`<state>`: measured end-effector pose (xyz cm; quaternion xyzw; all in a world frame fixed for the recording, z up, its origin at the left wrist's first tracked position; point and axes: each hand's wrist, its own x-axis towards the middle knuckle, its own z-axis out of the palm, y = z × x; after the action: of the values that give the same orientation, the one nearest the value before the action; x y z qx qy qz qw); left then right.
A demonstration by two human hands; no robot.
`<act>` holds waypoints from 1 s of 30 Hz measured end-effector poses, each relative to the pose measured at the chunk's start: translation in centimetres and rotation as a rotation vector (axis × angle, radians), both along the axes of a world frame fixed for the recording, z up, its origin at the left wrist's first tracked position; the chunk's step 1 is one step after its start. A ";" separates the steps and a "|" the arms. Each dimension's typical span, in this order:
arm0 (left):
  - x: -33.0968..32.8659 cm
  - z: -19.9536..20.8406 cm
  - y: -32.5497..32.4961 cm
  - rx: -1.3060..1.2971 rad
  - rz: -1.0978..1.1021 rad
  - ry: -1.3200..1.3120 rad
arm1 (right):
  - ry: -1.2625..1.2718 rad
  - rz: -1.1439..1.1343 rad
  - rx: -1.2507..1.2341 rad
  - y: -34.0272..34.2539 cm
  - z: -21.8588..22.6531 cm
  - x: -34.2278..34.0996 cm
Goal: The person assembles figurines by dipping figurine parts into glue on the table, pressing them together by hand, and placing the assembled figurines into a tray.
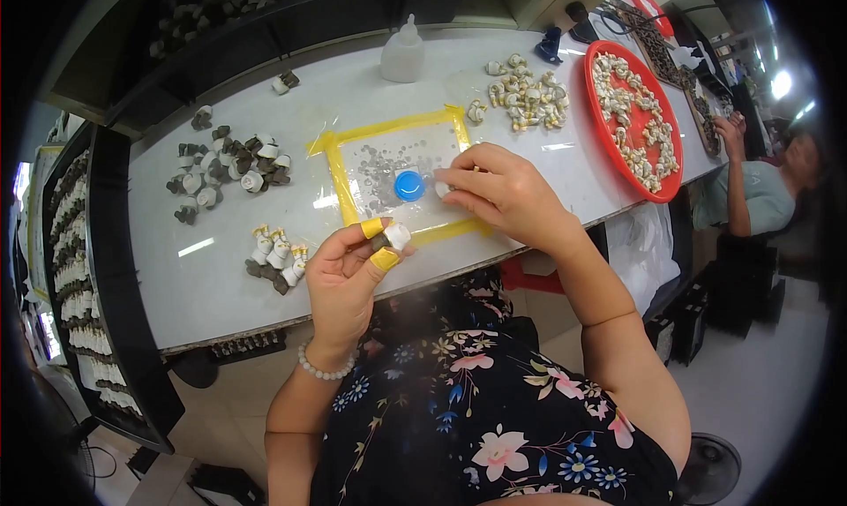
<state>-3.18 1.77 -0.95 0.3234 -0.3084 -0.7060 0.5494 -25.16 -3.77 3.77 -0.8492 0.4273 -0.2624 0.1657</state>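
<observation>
My left hand (340, 281), with yellow tape on its thumb and a fingertip, pinches a small white and dark-grey figurine part (397, 235). My right hand (512, 197) is closed in a pinch on a small white piece (442, 188), its shape partly hidden by the fingers. Between the hands a round blue cap (409, 186) rests on a work area edged with yellow tape (338, 181) and dotted with grey spots. Several joined figurines (281, 255) lie left of my left hand. Further left is a pile of white and dark-grey parts (231, 164).
A white squeeze bottle (403, 54) stands at the back. White-and-gold pieces (529, 98) are heaped beside a red tray (594, 118) of similar pieces. A black rack (132, 285) with rows of figurines stands left. Another person (750, 188) sits at far right.
</observation>
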 end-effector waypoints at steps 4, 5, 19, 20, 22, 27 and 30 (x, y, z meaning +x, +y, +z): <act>0.0 0.2 -0.2 0.006 0.000 -0.005 | 0.027 0.082 -0.076 -1.2 0.1 1.7; 0.0 0.1 -0.2 0.016 -0.008 0.007 | 0.026 0.085 -0.077 -1.4 0.1 1.9; 0.0 0.0 -0.1 0.019 0.026 0.032 | 0.044 0.087 -0.060 -1.7 0.5 2.4; -0.2 0.0 -0.2 0.031 0.036 0.041 | 0.044 0.091 -0.058 -1.6 0.5 2.4; -0.2 0.0 -0.2 0.044 0.047 0.049 | 0.003 0.052 -0.072 -1.5 0.5 2.4; -0.1 -0.1 -0.2 0.022 0.033 0.041 | -0.021 0.047 -0.003 -1.5 0.6 2.4; -0.1 -0.1 -0.1 0.035 0.037 0.053 | -0.171 0.033 0.140 -0.9 1.4 2.6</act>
<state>-3.27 1.64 -1.07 0.3197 -0.2752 -0.7094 0.5647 -22.54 -4.69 5.19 -0.8169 0.4150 -0.3005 0.2649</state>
